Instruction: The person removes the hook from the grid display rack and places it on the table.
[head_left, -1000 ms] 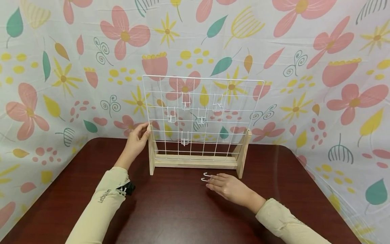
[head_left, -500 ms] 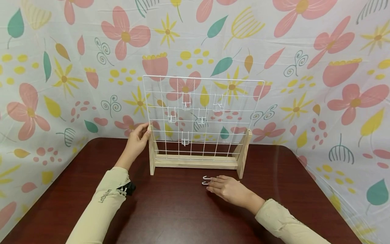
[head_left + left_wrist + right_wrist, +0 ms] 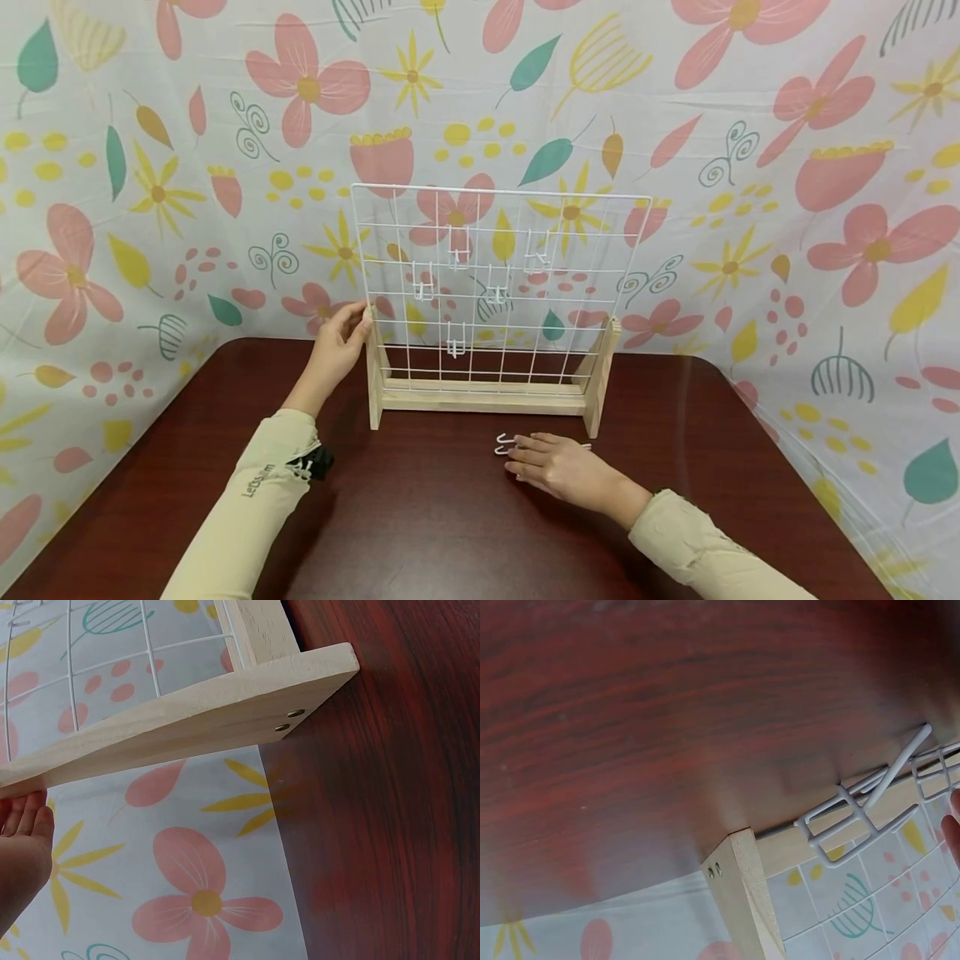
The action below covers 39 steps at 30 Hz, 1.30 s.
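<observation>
A white wire grid rack with wooden end legs stands at the middle of the table. The left hand holds the upper end of its left leg, with fingers against the wood in the left wrist view. In front of the rack, two white wire hooks lie side by side on the table, their curved ends pointing left. Over them, the right hand rests with fingers extended, covering their middles. One wire hook shows close up in the right wrist view, with fingertips at the right edge.
Several white wire hooks hang on the grid at different heights. The dark red-brown table reaches back to a flower-patterned cloth. A black device is strapped at the left sleeve.
The two hooks have shifted slightly toward the person, and their back ends now show past the right hand. The left hand keeps its place on the rack's leg.
</observation>
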### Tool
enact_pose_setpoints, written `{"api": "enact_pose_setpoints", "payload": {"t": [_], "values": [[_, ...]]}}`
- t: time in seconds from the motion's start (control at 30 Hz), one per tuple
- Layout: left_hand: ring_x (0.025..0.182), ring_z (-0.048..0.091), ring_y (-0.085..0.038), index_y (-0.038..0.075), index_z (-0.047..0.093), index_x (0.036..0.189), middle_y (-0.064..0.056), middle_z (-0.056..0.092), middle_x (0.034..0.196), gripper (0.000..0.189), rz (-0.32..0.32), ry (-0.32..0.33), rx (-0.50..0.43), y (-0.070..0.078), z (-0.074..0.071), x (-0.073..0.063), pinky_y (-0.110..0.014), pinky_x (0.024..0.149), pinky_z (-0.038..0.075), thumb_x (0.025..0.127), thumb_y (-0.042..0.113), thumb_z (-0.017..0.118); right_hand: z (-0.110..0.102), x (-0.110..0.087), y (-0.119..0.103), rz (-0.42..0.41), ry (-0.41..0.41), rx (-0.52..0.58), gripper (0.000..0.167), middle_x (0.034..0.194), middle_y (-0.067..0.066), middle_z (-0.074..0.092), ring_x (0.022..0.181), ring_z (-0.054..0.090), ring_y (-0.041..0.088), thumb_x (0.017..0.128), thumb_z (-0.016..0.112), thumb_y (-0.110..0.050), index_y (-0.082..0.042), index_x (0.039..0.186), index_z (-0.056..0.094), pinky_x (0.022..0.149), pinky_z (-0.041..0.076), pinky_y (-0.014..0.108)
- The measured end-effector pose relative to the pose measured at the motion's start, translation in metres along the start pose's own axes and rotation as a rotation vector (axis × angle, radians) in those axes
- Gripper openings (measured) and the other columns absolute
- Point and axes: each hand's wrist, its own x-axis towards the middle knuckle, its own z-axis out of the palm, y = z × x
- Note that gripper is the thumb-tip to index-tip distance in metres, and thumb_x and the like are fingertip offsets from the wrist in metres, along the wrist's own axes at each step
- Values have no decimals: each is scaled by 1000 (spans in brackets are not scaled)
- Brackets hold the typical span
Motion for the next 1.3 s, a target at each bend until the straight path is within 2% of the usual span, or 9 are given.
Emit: {"api": "enact_pose_setpoints", "payload": {"t": [0.13,0.33,0.7,0.77,0.87,0.97,1.1,1.3], "values": [[118,53,-38,-10,43,137,-30,53,130,42,3,-3,11,1,-1,0,-15,88,47,101,10,49,2,0,-1,2,3,-8,26,112,2,70,110,63,22,92,62,-29,-14,111,74,91,51,36],[116,54,-37,-10,45,136,-30,54,129,40,8,0,1,1,0,-1,-13,85,46,100,8,50,4,-1,-4,-4,23,-31,29,110,1,71,109,64,21,88,66,-35,-16,107,75,91,51,36],[117,54,-38,-10,45,136,-31,53,129,40,-5,6,-4,1,0,0,-12,85,46,100,7,50,3,-2,-5,6,25,-27,29,109,1,71,109,63,23,88,65,-36,-16,105,76,93,50,37],[118,53,-38,-11,44,136,-32,52,130,40,-20,0,-13,5,0,-1,-13,84,45,100,6,49,3,-2,-5,1,26,-33,28,109,1,71,109,63,23,89,64,-36,-16,105,76,93,50,37],[119,52,-40,-14,43,136,-34,50,131,40,-39,-11,-9,22,1,-6,-12,84,45,100,3,48,4,-2,-5,-1,24,-36,29,110,1,71,110,63,23,91,61,-36,-16,106,76,93,50,36],[118,52,-40,-13,43,136,-34,51,130,39,-36,-10,-5,20,0,-6,-12,84,45,100,3,48,5,-3,-5,3,18,-34,29,110,1,71,111,63,23,92,60,-37,-17,106,76,93,50,36],[117,54,-38,-10,45,136,-31,53,130,40,-10,1,-1,0,0,-1,-12,84,46,100,7,50,5,-4,-6,6,15,-37,30,111,0,71,111,62,23,91,61,-37,-17,106,76,94,49,36],[117,53,-39,-11,44,136,-31,53,130,40,-5,4,4,0,0,0,-12,84,46,101,7,49,3,-4,-7,15,31,-30,30,110,1,71,110,63,23,87,66,-37,-15,106,76,93,50,37]]}}
